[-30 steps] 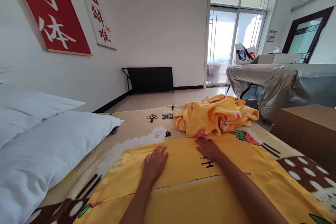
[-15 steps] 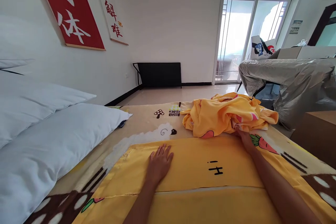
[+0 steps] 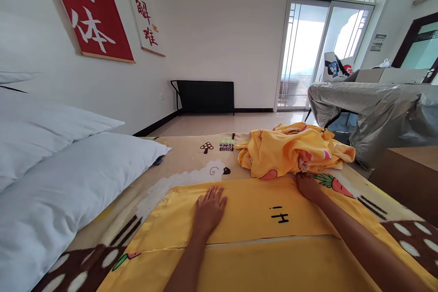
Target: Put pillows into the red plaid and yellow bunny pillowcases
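A yellow cloth [image 3: 253, 210] with a black "Hi" and carrot prints lies spread out, a long seam or edge crossing it. My left hand [image 3: 209, 210] rests flat on its left part, fingers spread. Near the cloth's far right edge is my right hand [image 3: 308, 186], its fingertips bent down at the fabric; whether they pinch it is hidden. Just beyond that hand sits a crumpled yellow-orange cloth [image 3: 284, 150] in a heap. Under both lies a beige patterned blanket [image 3: 185, 157] with a sheep and a mushroom.
White pillows [image 3: 102, 169] are stacked at the left. A cardboard box [image 3: 407, 178] stands at the right, near a table under silvery plastic [image 3: 369, 96]. A black folded frame [image 3: 206, 96] leans on the far wall.
My right hand has moved a little left and nearer along the cloth's far edge, away from the crumpled heap. My left hand stays flat in place. The view has turned slightly right.
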Motion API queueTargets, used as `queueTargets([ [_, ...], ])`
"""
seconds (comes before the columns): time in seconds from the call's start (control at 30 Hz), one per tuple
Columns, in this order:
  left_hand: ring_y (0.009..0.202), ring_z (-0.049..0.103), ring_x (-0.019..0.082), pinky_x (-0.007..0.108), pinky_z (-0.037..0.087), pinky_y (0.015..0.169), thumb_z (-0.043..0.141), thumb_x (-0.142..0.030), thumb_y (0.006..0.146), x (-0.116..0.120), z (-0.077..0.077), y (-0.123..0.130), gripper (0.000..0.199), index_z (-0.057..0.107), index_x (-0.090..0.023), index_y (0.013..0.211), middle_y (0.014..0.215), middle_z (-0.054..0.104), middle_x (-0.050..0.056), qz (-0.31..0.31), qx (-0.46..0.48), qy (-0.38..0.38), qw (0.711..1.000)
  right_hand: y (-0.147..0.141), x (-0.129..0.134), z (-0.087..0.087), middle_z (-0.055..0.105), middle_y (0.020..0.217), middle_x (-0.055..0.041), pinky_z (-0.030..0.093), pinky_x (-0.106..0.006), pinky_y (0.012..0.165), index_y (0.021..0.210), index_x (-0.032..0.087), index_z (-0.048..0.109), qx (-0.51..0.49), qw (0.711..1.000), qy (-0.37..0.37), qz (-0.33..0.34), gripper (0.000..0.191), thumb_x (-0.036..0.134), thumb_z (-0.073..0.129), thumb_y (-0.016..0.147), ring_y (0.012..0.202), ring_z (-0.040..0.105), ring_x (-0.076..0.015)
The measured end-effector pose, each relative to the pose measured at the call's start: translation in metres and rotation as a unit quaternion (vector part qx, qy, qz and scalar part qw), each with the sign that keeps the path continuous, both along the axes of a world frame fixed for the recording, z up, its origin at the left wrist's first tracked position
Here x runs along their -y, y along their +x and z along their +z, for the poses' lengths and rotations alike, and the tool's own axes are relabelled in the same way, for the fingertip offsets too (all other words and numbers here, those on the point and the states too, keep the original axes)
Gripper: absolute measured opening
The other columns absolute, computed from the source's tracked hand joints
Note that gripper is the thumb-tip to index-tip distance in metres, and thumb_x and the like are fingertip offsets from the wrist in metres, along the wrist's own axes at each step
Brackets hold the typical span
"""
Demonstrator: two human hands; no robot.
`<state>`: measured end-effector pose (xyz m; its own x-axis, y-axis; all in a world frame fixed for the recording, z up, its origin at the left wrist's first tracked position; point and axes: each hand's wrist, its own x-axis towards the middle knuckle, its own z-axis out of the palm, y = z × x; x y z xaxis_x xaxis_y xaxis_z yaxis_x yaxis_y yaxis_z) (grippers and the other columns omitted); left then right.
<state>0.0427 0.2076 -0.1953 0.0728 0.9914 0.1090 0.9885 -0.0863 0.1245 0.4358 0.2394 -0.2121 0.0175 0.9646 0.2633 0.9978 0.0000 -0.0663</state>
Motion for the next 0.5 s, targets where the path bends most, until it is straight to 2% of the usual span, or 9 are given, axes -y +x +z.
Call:
queueTargets([
  [0.13,0.14,0.029,0.022,0.049,0.018,0.114,0.026,-0.042,0.094,-0.003,-0.001,-0.003,0.053,0.045,-0.024,0.139,0.152,0.033,0.005,-0.005,0.02,0.0,1.0,-0.049,0.015,0.021,0.065,0.103,-0.0117,0.041,-0.04,0.092,0.106,0.013,0.064,0.029,0.996,-0.016,0.079,0.026,0.028,0.048,0.093,0.1,0.058,-0.0216],
  [0.2,0.14,0.029,0.021,0.048,0.018,0.114,0.027,-0.043,0.093,-0.005,-0.001,-0.007,0.052,0.046,-0.024,0.138,0.152,0.034,0.005,-0.011,0.03,-0.007,0.999,-0.084,0.015,0.026,0.061,0.118,-0.0124,0.035,-0.037,0.099,0.122,0.017,0.058,0.029,0.991,-0.01,0.127,0.035,0.023,0.042,0.092,0.113,0.052,-0.0223],
  [0.27,0.14,0.03,0.02,0.047,0.02,0.114,0.028,-0.042,0.092,-0.006,0.0,-0.012,0.051,0.047,-0.025,0.137,0.151,0.035,0.004,-0.017,0.036,-0.018,0.999,-0.113,0.009,0.026,0.051,0.135,-0.01,0.029,-0.037,0.104,0.138,0.022,0.044,0.021,0.987,-0.009,0.158,0.047,0.026,0.042,0.091,0.126,0.042,-0.0231],
  [0.37,0.139,0.032,0.02,0.047,0.022,0.113,0.029,-0.04,0.092,-0.004,0.004,-0.02,0.051,0.049,-0.024,0.136,0.15,0.037,0.005,-0.002,0.039,-0.027,0.999,-0.137,-0.01,0.026,0.041,0.145,-0.0111,0.028,-0.043,0.104,0.146,0.021,0.031,-0.003,0.988,-0.028,0.153,0.057,0.035,0.039,0.091,0.131,0.037,-0.0261],
  [0.5,0.139,0.032,0.022,0.05,0.021,0.113,0.028,-0.038,0.092,0.0,0.004,-0.024,0.051,0.049,-0.022,0.136,0.149,0.038,0.008,0.031,0.035,-0.01,0.999,-0.138,-0.042,0.028,0.043,0.144,-0.0128,0.032,-0.047,0.101,0.145,0.019,0.033,-0.037,0.991,-0.064,0.11,0.054,0.037,0.033,0.093,0.131,0.04,-0.0273],
])
